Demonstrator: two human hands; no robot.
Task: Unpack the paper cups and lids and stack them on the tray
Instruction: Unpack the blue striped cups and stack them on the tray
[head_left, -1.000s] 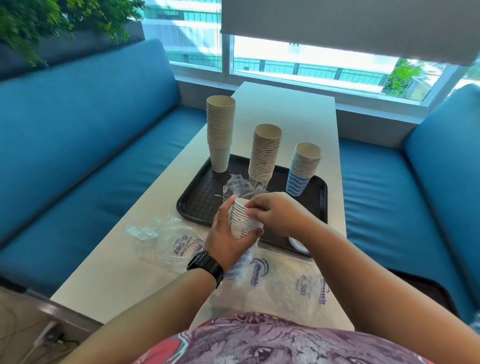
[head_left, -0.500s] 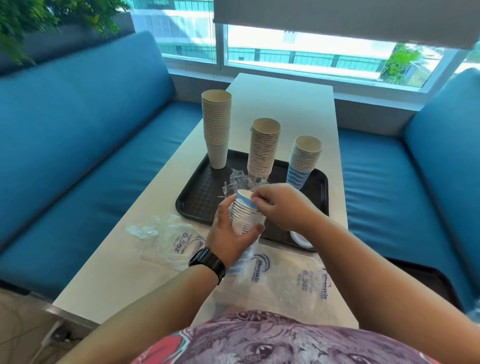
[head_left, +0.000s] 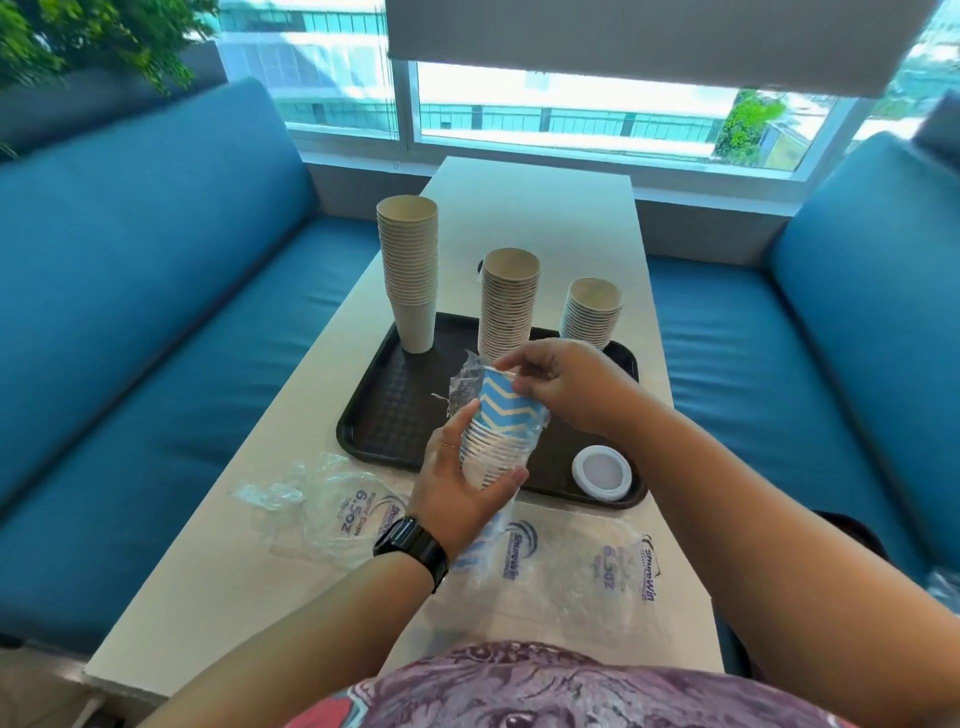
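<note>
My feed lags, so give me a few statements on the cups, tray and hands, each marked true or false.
1. Three cup stacks stand on the black plastic tray. True.
2. The left hand grips the bagged stack of blue zigzag paper cups. True.
3. The right hand rests flat on the table. False: it pinches the top cup's rim.
4. The white round lid lies on the sofa. False: it lies on the tray's near right corner.
</note>
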